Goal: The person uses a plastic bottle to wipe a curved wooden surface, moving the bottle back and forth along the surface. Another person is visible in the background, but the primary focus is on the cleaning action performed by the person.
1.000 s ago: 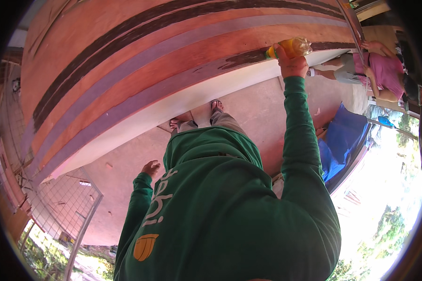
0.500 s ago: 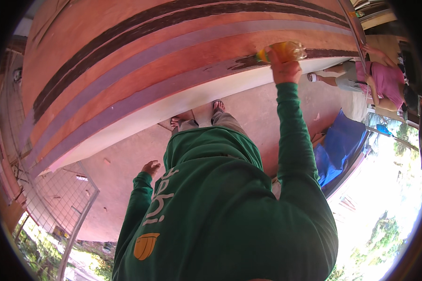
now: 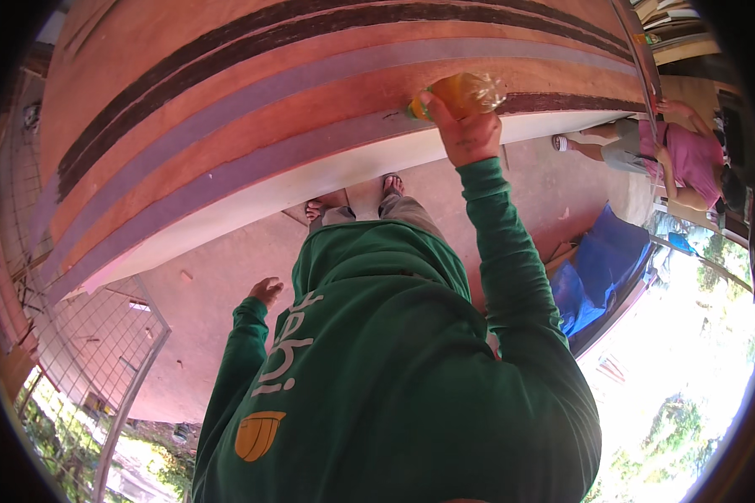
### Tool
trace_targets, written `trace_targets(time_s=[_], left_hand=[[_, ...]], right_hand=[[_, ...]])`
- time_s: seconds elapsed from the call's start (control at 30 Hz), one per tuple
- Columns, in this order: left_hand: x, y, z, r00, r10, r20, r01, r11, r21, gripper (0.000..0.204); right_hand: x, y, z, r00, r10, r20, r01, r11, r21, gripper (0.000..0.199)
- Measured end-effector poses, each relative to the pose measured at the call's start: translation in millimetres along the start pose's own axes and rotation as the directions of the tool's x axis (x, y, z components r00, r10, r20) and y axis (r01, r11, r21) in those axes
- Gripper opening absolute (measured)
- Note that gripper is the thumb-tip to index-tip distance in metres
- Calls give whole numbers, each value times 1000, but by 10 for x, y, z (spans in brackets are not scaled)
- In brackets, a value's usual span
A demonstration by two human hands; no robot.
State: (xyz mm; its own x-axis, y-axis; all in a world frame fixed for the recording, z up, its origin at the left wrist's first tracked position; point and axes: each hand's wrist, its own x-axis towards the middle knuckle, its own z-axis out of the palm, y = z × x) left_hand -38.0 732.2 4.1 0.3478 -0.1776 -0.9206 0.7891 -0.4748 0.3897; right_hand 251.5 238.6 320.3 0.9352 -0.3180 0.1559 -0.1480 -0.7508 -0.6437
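My right hand (image 3: 471,137) is closed around a clear plastic bottle (image 3: 466,95) with yellow-orange and green colouring. Its green end points left against the lowest purple stripe (image 3: 310,139) of an orange wall (image 3: 352,94). Right of the hand, that band is covered by a dark brown stripe (image 3: 575,102). My fingers and the bottle hide the wall just behind them. My left hand (image 3: 268,291) hangs low beside my body, fingers loosely bent and apart, with nothing visible in it.
A pale ledge (image 3: 252,197) runs along the wall's foot, above my feet. At the right stands another person in a pink shirt (image 3: 688,159). A blue tarp (image 3: 600,260) lies on the right; a wire-mesh panel (image 3: 109,344) stands on the left.
My right hand has moved left along the wall with the bottle. Dark patches that showed left of the bottle are now mostly covered by it. My left hand has barely shifted.
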Motion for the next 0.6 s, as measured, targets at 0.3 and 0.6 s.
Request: trace_targets(time_s=[0.3,0.6], left_hand=[[27,-84,3,1000,15,-15,-15,1000,-25,45],[46,-696,-114,946,325,19,-307,872,380,38]], right_hand=[[244,578,-177,950,292,-114,-281,954,100,46],[225,527,-270,913,382,-142,-386,923,1,52]])
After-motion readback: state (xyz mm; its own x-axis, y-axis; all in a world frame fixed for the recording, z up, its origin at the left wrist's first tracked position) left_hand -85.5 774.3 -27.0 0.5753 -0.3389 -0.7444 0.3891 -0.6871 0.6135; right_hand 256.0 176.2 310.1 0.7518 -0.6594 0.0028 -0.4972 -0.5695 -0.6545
